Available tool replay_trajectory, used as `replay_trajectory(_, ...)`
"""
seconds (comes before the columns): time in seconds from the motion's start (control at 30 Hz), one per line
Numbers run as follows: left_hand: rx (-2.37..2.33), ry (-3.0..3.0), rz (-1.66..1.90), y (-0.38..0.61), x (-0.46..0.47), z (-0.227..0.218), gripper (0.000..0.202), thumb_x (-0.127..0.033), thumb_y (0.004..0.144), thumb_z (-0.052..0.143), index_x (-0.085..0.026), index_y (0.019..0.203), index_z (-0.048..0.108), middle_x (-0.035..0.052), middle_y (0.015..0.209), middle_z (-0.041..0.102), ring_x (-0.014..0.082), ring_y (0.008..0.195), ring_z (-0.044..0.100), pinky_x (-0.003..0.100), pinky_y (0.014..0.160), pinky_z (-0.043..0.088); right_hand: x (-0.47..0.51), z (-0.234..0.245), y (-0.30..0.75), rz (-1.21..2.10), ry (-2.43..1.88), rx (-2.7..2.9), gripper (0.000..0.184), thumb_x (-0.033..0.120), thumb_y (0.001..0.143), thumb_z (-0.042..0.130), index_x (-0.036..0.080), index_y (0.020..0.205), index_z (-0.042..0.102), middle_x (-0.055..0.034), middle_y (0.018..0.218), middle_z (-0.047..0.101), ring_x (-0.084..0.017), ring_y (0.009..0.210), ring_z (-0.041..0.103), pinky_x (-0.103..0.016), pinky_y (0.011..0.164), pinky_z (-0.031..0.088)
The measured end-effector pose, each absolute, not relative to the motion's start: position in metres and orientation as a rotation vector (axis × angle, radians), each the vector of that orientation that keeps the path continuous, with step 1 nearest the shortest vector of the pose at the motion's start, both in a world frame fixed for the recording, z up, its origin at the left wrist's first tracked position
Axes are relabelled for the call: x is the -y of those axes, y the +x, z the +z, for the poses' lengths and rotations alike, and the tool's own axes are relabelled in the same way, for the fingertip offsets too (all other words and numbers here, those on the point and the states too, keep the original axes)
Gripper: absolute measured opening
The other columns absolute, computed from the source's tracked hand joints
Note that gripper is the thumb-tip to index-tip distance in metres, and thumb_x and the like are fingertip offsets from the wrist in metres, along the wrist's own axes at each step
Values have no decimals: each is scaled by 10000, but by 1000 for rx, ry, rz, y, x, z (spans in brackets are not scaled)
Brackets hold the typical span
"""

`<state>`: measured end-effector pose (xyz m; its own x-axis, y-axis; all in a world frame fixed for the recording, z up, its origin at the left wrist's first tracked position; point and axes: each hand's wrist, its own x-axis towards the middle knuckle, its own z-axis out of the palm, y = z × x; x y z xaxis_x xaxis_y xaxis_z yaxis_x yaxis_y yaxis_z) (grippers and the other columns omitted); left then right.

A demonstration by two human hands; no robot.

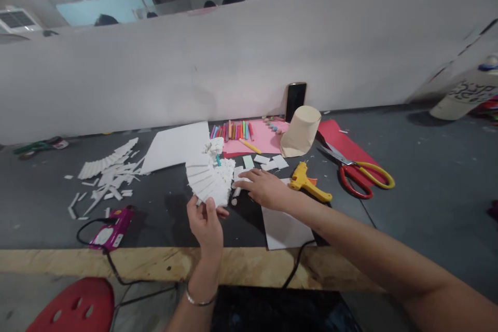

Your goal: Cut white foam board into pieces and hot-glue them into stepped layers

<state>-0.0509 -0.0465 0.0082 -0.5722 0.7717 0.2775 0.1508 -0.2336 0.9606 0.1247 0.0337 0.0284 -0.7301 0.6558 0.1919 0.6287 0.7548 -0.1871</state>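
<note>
My left hand (207,222) grips the lower edge of a fan-shaped piece of overlapping white strips (206,180), thumb on top and fingers underneath. To its right, my right hand (265,188) reaches in low over the table with its fingers stretched out. Its fingertips are among small white pieces, and whether they touch one is hidden. Just beyond those fingers lie several small white rectangles (268,165). White crumbled scraps (213,146) lie behind the fan. A yellow glue gun (305,181) rests right of my right hand, partly over a white sheet (290,228).
Large red-and-yellow-handled scissors (354,166) lie on red paper at right. Behind stand a beige cone-like form (301,132) and a phone (295,99). Crayons (233,130) lie on pink paper. White strips (112,176) and a purple device (112,229) with a cable are at left.
</note>
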Motion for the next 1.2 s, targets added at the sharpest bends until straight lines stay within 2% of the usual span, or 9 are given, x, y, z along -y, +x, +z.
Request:
replay_trajectory(0.13, -1570, 1056, 1866, -57, 49, 6, 378, -426, 885, 582, -153, 1128, 486, -50, 523, 591, 121, 399, 573, 208, 410, 466, -54, 13, 117, 150, -943, 2775, 298, 146, 927, 514, 220, 1172, 666, -97, 1168, 668, -206, 1056, 589, -327, 894, 427)
replay_trajectory(0.3, -1534, 992, 1895, -59, 50, 5, 390, -429, 872, 600, -157, 1133, 503, -60, 502, 571, 116, 387, 563, 196, 405, 449, -66, 15, 128, 87, -1017, 2647, 273, 173, 960, 469, 186, 1148, 666, -106, 1072, 701, -202, 1007, 619, -316, 869, 412)
replay_trajectory(0.4, -1529, 993, 1889, -58, 50, 6, 356, -413, 880, 593, -159, 1116, 511, -60, 496, 570, 109, 388, 559, 189, 415, 446, -75, 28, 137, 91, -1148, 2540, 270, 229, 976, 452, 181, 1136, 665, -104, 1069, 708, -209, 989, 632, -327, 867, 414)
replay_trajectory(0.53, -1515, 966, 1909, -59, 51, 8, 337, -392, 889, 583, -159, 1118, 501, -59, 494, 573, 107, 389, 552, 188, 420, 446, -81, 49, 145, 91, -1329, 2462, 292, 183, 929, 508, 141, 1196, 617, -134, 1132, 677, -238, 1021, 617, -331, 838, 431)
replay_trajectory(0.67, -1520, 929, 1934, -61, 51, 6, 348, -396, 881, 588, -157, 1121, 508, -65, 482, 561, 107, 380, 540, 194, 416, 447, -62, 55, 138, 192, -1440, 2539, 263, 185, 960, 432, 144, 1158, 599, -120, 1134, 656, -197, 964, 628, -280, 786, 442)
replay_trajectory(0.77, -1519, 913, 1927, -60, 51, 7, 357, -400, 873, 600, -156, 1120, 514, -70, 478, 554, 105, 375, 540, 188, 412, 438, -44, 44, 125, 269, -1420, 2694, 169, 231, 903, 562, 188, 1048, 637, -72, 1032, 674, -184, 857, 649, -254, 688, 441)
replay_trajectory(0.87, -1515, 926, 1918, -59, 51, 8, 353, -398, 874, 603, -160, 1119, 514, -71, 480, 553, 106, 376, 542, 190, 411, 439, -36, 29, 113, 233, -1401, 2756, 201, 227, 868, 613, 186, 1064, 627, -94, 1080, 641, -215, 882, 649, -269, 646, 440)
replay_trajectory(1.03, -1521, 919, 1922, -59, 52, 8, 348, -406, 875, 599, -161, 1109, 520, -70, 473, 552, 108, 373, 540, 191, 407, 441, -37, 20, 105, 153, -1355, 2797, 205, 137, 906, 519, 161, 1095, 596, -134, 1105, 606, -250, 990, 613, -300, 699, 458)
replay_trajectory(1.2, -1501, 896, 1903, -60, 53, 8, 385, -436, 866, 600, -152, 1112, 516, -71, 472, 543, 107, 374, 537, 190, 409, 433, -39, 19, 108, 187, -1329, 2830, 161, 182, 945, 493, 147, 1060, 600, -129, 1068, 616, -220, 976, 615, -289, 756, 452)
